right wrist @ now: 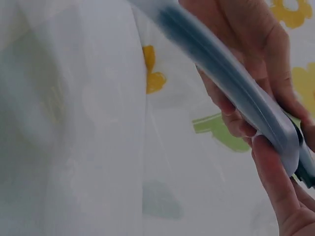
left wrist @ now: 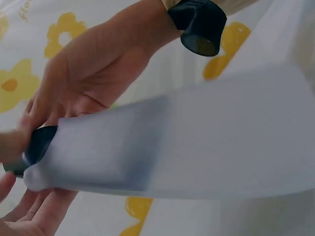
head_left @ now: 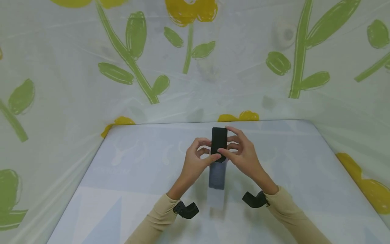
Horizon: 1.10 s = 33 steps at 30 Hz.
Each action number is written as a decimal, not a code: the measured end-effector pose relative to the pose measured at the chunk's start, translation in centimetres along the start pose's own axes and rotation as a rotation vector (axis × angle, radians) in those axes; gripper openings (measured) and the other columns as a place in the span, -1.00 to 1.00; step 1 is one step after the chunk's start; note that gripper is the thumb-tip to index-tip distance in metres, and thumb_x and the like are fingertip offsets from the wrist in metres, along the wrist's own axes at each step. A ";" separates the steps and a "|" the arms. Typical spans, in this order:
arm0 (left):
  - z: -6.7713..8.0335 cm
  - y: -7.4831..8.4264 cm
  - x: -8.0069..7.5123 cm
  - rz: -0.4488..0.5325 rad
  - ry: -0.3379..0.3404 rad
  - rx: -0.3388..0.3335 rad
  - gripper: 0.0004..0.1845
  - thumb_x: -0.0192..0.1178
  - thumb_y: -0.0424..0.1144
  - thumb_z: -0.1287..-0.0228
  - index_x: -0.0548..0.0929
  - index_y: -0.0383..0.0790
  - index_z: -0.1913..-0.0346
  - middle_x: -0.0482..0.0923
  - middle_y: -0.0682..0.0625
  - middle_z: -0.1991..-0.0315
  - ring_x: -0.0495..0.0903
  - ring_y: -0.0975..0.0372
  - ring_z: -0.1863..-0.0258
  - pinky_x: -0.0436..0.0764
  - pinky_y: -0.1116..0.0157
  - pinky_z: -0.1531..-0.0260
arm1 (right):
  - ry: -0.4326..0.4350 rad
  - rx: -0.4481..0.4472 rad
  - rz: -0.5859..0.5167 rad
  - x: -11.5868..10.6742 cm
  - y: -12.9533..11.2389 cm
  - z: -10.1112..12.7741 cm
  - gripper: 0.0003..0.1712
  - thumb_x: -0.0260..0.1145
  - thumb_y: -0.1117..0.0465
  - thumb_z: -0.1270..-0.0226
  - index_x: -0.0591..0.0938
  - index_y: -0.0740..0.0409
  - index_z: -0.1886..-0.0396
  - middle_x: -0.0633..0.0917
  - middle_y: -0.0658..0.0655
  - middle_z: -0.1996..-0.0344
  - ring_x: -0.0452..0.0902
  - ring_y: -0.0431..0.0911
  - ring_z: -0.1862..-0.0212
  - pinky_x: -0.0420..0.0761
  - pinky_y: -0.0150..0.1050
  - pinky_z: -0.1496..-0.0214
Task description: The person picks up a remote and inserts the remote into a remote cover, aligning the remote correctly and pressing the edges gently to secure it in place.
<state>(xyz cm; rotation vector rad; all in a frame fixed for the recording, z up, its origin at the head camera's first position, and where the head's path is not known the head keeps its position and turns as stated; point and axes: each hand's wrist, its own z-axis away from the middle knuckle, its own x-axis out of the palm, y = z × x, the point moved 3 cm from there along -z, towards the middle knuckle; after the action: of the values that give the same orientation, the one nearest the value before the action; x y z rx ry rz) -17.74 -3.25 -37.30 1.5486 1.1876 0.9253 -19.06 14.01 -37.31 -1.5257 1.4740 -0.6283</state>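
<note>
A slim black rectangular object (head_left: 219, 138), its kind unclear, is held upright above the table between both hands. Its lower part sits inside a frosted, translucent sleeve (head_left: 216, 176) and shows dimly through it, while the upper part sticks out bare. My left hand (head_left: 193, 159) grips the left side around the sleeve's mouth, thumb across the front. From the right, my right hand (head_left: 243, 154) pinches the object, thumb on its front face and a finger at the top corner. In the left wrist view the sleeve's far end (left wrist: 236, 137) hangs flat beyond the dark shape.
A pale table (head_left: 146, 169) with faint blue shapes lies below the hands. Behind and beside it hangs a white sheet (head_left: 231, 88) printed with green stems and yellow flowers. Black curved mounts (head_left: 187, 210) are strapped at both wrists.
</note>
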 end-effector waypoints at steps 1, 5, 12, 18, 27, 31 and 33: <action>0.0 0.0 0.0 0.005 0.002 -0.004 -0.57 0.30 -0.47 -0.14 0.39 -0.43 -0.05 0.41 -0.17 0.01 0.55 0.10 0.20 0.63 0.33 0.40 | -0.015 0.008 -0.013 0.0 0.1 0.2 -0.17 0.37 0.49 -0.11 0.27 0.16 -0.38 0.60 0.31 0.11 0.63 -0.05 0.27 0.69 -0.24 0.35; -0.3 -1.2 -0.2 0.067 0.056 -0.020 -0.47 0.32 -0.49 -0.11 0.36 -0.37 -0.14 0.41 -0.17 -0.04 0.55 0.14 0.26 0.64 0.31 0.46 | -0.078 0.001 -0.054 -0.3 0.5 0.9 -0.34 0.36 0.53 -0.09 0.43 0.29 -0.24 0.52 0.31 -0.09 0.61 -0.05 0.06 0.66 -0.21 0.15; -0.6 -2.1 -0.4 0.134 0.062 -0.071 -0.26 0.34 -0.38 -0.14 0.28 0.05 -0.35 0.44 -0.15 0.00 0.60 0.16 0.29 0.66 0.22 0.53 | -0.061 -0.111 0.032 -0.5 0.2 1.3 -0.75 0.39 0.63 0.06 0.71 0.37 0.34 0.57 0.33 -0.03 0.61 -0.16 0.13 0.67 -0.24 0.20; -0.9 -1.7 -0.4 0.087 0.055 -0.076 -0.29 0.31 -0.25 -0.21 0.27 0.13 -0.39 0.41 -0.15 0.05 0.60 0.16 0.32 0.59 0.31 0.64 | -0.072 -0.190 0.130 0.3 -1.6 1.4 -0.80 0.34 0.66 0.02 0.63 0.35 0.43 0.55 0.37 0.05 0.61 -0.06 0.25 0.68 -0.28 0.33; -1.2 -0.9 -0.4 0.081 -0.055 -0.077 -0.30 0.29 -0.28 -0.21 0.28 0.07 -0.40 0.41 -0.14 0.03 0.57 0.18 0.34 0.58 0.31 0.66 | 0.003 -0.282 0.232 0.4 -0.4 2.0 -0.73 0.34 0.62 0.00 0.54 0.24 0.38 0.52 0.23 0.06 0.54 -0.16 0.25 0.66 -0.38 0.37; -1.1 -0.6 -0.5 0.069 -0.063 -0.104 -0.29 0.30 -0.30 -0.19 0.29 0.03 -0.40 0.41 -0.10 0.03 0.54 0.21 0.36 0.57 0.32 0.66 | -0.009 -0.283 0.172 0.5 -0.6 1.9 -0.76 0.31 0.62 -0.03 0.54 0.29 0.37 0.49 0.25 0.11 0.54 -0.13 0.29 0.67 -0.35 0.38; -1.0 -0.6 -0.6 0.064 -0.053 -0.106 -0.29 0.31 -0.30 -0.19 0.29 0.04 -0.39 0.42 -0.10 0.03 0.53 0.22 0.37 0.57 0.33 0.65 | -0.033 -0.250 0.122 0.6 -0.6 1.7 -0.79 0.31 0.61 -0.06 0.55 0.30 0.38 0.48 0.25 0.13 0.54 -0.11 0.33 0.67 -0.31 0.39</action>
<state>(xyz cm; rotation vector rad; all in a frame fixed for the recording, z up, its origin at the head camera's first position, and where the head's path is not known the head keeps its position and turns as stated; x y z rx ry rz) -19.01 -3.51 -37.62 1.5242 1.0403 0.9683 -17.18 13.83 -37.71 -1.6109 1.6545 -0.3549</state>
